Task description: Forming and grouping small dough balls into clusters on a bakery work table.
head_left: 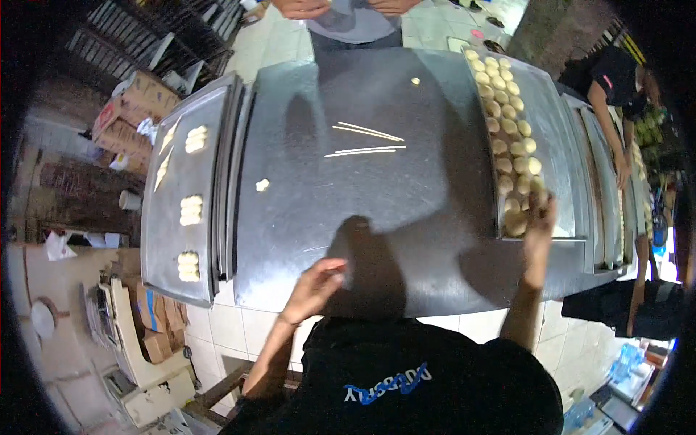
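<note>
My right hand [540, 221] reaches into the metal tray on the right, its fingers bent around a dough ball [537, 187] at the near end of the rows; slight blur and the fingers partly hide the grip. Several pale round dough balls [500, 95] fill that tray's left side. Over the table's front edge, my left hand [313, 288] hovers with thumb and fingers apart and nothing in them. Thin dough strips [368, 131] lie in two pairs mid-table. A small dough piece [262, 185] rests at the left, and another small bit [415, 81] at the far side.
On the left, a metal tray [161, 243] carries shaped dough pieces [191, 210] in several groups. The steel table [406, 254] spans between the trays. Across it stands a person [355, 25]; another person [616, 94] works at the far right. Cardboard boxes [141, 109] are stacked at left.
</note>
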### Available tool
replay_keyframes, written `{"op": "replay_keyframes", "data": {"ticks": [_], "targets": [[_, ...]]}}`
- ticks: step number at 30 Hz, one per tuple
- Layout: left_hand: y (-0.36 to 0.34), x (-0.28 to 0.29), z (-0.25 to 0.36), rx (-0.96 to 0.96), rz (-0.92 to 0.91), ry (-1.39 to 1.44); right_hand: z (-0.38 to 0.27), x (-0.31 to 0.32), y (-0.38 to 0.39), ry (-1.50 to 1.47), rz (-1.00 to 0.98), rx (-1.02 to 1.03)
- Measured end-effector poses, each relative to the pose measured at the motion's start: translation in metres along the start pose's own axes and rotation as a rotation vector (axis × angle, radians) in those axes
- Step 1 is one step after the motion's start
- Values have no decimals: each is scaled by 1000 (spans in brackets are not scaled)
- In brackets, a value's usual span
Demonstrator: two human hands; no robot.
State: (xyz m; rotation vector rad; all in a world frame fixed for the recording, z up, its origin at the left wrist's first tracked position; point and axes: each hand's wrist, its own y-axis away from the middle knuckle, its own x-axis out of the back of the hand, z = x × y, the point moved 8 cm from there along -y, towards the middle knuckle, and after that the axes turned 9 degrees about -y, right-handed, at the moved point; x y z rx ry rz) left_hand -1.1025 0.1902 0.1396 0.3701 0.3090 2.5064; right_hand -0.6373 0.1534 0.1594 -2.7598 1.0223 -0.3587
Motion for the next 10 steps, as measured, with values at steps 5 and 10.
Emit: {"op": "replay_keyframes", "data": {"ticks": [5, 10], "targets": [[-11, -74, 48, -94, -137, 208, -68, -197, 131, -477, -335, -252], [-4, -36, 80, -301, 108, 290, -126, -223, 99, -402, -397, -154]]}}
